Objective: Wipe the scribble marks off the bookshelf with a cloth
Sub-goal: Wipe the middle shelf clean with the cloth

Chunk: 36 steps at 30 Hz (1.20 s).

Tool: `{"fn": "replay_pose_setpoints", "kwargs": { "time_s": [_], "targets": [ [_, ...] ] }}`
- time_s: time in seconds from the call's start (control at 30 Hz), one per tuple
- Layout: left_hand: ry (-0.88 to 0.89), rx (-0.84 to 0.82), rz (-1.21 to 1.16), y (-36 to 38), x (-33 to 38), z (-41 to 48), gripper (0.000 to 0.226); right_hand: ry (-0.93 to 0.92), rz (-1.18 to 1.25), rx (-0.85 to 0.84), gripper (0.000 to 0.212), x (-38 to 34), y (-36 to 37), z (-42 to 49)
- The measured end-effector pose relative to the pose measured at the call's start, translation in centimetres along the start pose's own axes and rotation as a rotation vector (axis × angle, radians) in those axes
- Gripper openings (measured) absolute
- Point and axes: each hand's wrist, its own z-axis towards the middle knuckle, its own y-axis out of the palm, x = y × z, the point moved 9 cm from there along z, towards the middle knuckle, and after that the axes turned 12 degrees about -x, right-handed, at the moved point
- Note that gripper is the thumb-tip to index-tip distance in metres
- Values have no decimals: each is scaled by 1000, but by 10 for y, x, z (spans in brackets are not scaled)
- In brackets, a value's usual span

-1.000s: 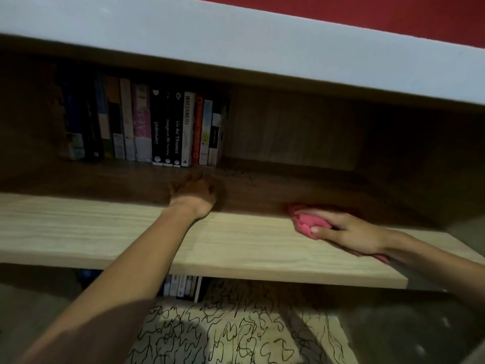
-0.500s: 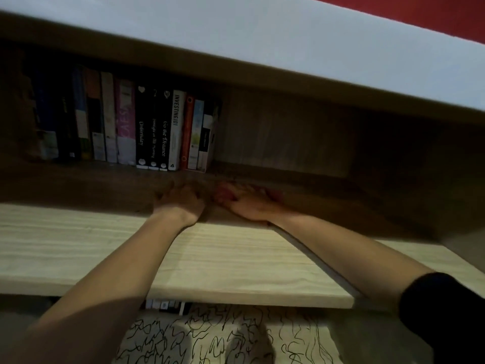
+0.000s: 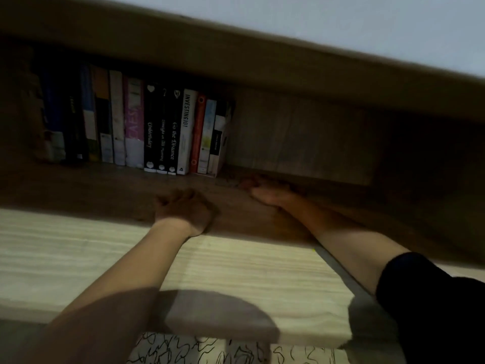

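Dim wooden bookshelf (image 3: 78, 253), row of books (image 3: 157, 132) at the back. Left hand (image 3: 183, 211) rests on the board in front of the books, fingers loosely bent, holding nothing. Right hand (image 3: 270, 194) sits just right of the books with a bit of pink cloth (image 3: 245, 183) peeking out. Too dark and blurry to tell if its fingers grip it. Scribble marks (image 3: 210, 350) show well below the books.

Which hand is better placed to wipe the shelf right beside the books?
Right. The right hand lies deep on the shelf by the end of the books, with what looks like the cloth under it; the left hand rests nearer the front.
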Motion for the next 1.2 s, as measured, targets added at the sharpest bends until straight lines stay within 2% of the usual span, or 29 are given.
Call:
{"fn": "replay_pose_setpoints", "kwargs": {
  "time_s": [0.1, 0.17, 0.23, 0.3, 0.33, 0.37, 0.4, 0.47, 0.53, 0.63, 0.73, 0.77, 0.83, 0.9, 0.97, 1.2],
  "targets": [
    [-12, -1, 8, 1, -2, 0, 55, -270, -114, -80, 55, -39, 17, -31],
    [-7, -5, 34, 1, -2, 2, 56, -397, -48, -128, 52, -14, 23, -39],
    [-19, -27, 41, 3, -3, 3, 58, -318, 33, -90, 63, 45, 5, -7],
    [-15, -31, 42, 4, -1, 2, 58, -119, 223, -60, 84, 175, 6, 120],
    [-9, -22, 43, 4, 0, 1, 57, -88, 256, 18, 96, 198, -3, 157],
    [-7, -13, 43, 3, 0, 0, 55, -80, 237, 92, 101, 191, -13, 166],
    [-4, -8, 44, 2, 1, -1, 54, -18, 195, 130, 91, 164, -22, 145],
    [-11, -11, 47, 2, 2, -3, 54, 20, 107, 106, 57, 68, -22, 69],
    [-17, -21, 45, 1, 2, -3, 57, -52, 64, 33, 53, 3, -10, 41],
    [-8, -11, 68, 2, 2, -4, 55, -279, -39, -93, 52, -59, 17, 14],
    [2, -7, 81, 2, 1, -2, 49, -391, -26, -183, 51, -44, 18, 11],
    [-4, -12, 72, 2, 0, -2, 48, -354, 24, -190, 49, -28, 12, 18],
    [-10, -23, 73, 3, 1, -4, 48, -176, 66, -102, 50, 14, -9, 42],
    [-9, -14, 90, 1, 2, -4, 50, -18, 28, -21, 53, 35, -22, 66],
    [-16, -14, 79, -1, 4, -4, 50, 22, -30, -3, 55, 33, -22, 74],
    [-29, -33, 78, 3, 2, -1, 54, -384, -148, -176, 50, -31, 22, -5]
  ]
}}
